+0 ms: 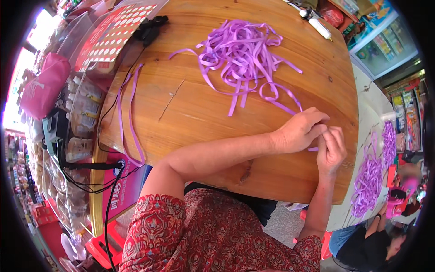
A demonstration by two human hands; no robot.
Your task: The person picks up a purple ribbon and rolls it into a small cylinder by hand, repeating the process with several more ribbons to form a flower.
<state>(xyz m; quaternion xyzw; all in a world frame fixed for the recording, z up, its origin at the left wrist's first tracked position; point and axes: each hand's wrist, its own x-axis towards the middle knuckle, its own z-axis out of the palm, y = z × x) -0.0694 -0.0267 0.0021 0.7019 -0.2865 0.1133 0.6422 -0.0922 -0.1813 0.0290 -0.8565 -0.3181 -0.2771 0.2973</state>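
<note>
My left hand (297,131) and my right hand (332,147) meet over the right part of the wooden table (204,131), their fingertips pinched together. A purple ribbon (285,108) runs from a tangled pile of purple ribbon (244,50) up to my left hand. Another short bit of ribbon shows below that hand, beside the right fingers. What lies between the fingertips is mostly hidden by the fingers. The pile rests at the far middle of the table, with several loose ends trailing out.
One loose purple ribbon (132,109) lies along the table's left edge near a black cable (108,111). A thin stick-like strand (172,97) is left of the middle. At the far right lies a white pen-shaped tool (319,27). More ribbon (368,181) covers a white table, where another person (371,240) sits.
</note>
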